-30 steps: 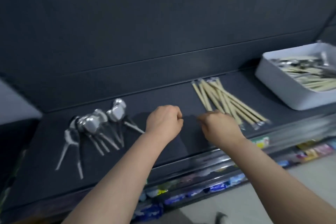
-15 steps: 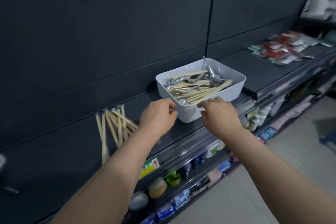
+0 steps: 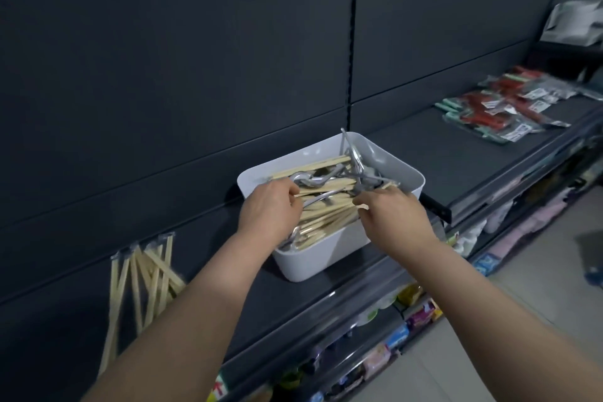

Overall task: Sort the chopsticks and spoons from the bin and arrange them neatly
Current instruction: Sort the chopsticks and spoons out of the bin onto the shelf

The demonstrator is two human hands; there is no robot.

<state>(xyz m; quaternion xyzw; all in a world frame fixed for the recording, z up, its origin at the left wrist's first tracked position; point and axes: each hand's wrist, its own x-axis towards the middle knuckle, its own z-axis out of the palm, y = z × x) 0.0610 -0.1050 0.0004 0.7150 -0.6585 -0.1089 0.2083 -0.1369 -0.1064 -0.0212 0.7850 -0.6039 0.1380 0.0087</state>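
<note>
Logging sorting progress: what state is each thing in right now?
white bin: upright on the shelf, holding mixed utensils.
chopsticks in the bin: piled, unsorted.
spoons: tangled among those chopsticks.
chopsticks on the shelf: left of the bin, loosely fanned, crossing.
left hand: in the bin, fingers curled into the pile; grip unclear.
right hand: in the bin, fingers at chopstick ends; grip unclear.
packets: lying flat, far right.

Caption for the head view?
Left hand and right hand reach into a white bin of chopsticks and spoons; a chopstick pile lies on the shelf beside it.
</note>
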